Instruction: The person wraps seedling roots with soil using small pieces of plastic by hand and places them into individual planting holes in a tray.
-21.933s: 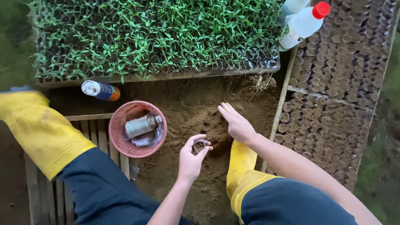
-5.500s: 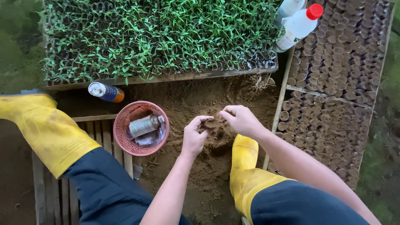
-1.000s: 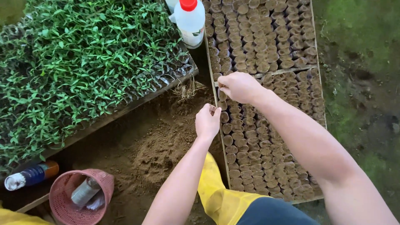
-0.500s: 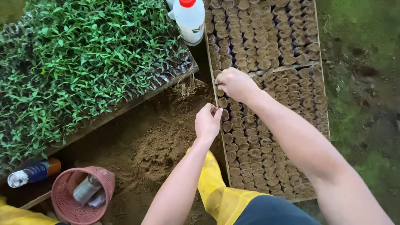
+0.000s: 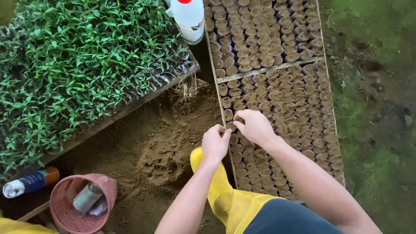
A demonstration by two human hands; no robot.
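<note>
Fingers (image 5: 226, 131) of our left hand (image 5: 215, 143) and right hand (image 5: 255, 125) are pinching together over 1 soil-filled pot (image 5: 232, 126) lying directly between them at the tray's (image 5: 277, 65) left edge, both hands equally near.

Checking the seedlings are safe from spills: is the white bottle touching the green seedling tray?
Cannot tell. In the head view the white bottle stands right beside the seedling tray, but leaves overlap its edge, hiding any contact or gap.

White labelled bottle (image 5: 189, 19) at top, blue-and-orange bottle (image 5: 30, 182) lower left, clear bottle (image 5: 87, 197) inside pink basket (image 5: 65, 216)
</note>
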